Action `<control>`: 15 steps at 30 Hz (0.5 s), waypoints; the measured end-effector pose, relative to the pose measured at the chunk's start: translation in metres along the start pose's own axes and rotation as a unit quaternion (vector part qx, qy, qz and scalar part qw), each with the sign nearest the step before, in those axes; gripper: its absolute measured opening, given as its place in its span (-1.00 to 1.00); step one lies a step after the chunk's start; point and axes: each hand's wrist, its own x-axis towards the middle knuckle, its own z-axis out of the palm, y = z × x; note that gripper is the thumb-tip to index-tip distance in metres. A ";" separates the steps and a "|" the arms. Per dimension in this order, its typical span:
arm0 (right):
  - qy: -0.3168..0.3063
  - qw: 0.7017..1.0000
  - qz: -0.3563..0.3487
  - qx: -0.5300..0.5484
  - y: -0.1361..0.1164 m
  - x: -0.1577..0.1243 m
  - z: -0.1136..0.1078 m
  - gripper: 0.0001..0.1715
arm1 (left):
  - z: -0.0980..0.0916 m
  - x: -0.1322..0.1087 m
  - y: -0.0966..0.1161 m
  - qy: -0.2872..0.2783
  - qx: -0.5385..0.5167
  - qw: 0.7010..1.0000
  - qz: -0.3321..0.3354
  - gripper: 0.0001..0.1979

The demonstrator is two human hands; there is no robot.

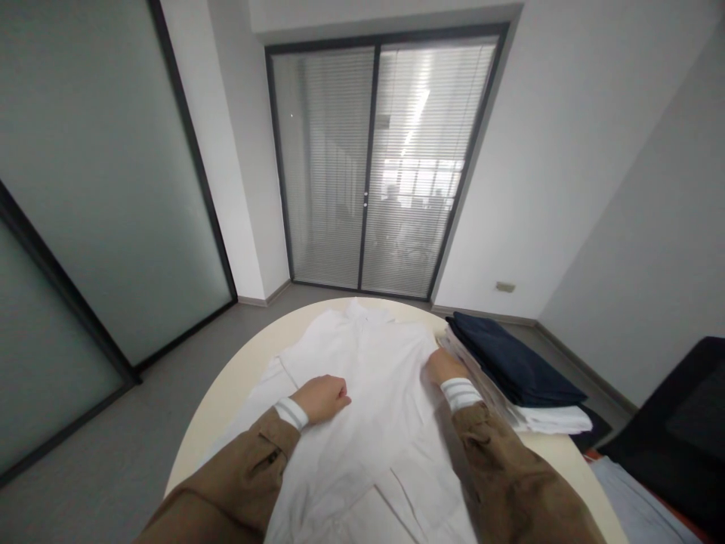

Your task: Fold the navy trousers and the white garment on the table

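Observation:
A white long-sleeved shirt lies spread flat on a round cream table, its collar at the far side. My left hand rests on the shirt's middle, fingers curled into a loose fist with nothing in them. My right hand sits at the shirt's right edge, and its fingertips are hidden, so I cannot tell whether it grips the cloth. Tan sleeves with white-striped cuffs cover both forearms. Just beyond my right hand stands a folded stack of navy cloth on white cloth.
A glass door with blinds stands ahead, with a seated person dimly visible behind it. Frosted glass panels line the left. A black chair and pale blue cloth sit at the lower right.

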 end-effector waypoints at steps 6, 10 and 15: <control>-0.021 0.999 0.049 -0.003 0.005 -0.029 -0.007 -0.52 | 0.004 0.003 -0.012 0.034 -0.016 0.998 -0.052 -0.82; 0.011 0.999 0.032 0.004 0.010 -0.041 -0.008 -0.48 | 0.004 -0.005 -0.014 0.033 -0.013 0.996 -0.080 -0.71; 0.079 0.997 -0.021 0.016 0.014 -0.047 -0.004 -0.51 | -0.009 -0.023 -0.023 -0.064 -0.055 0.995 -0.045 -0.59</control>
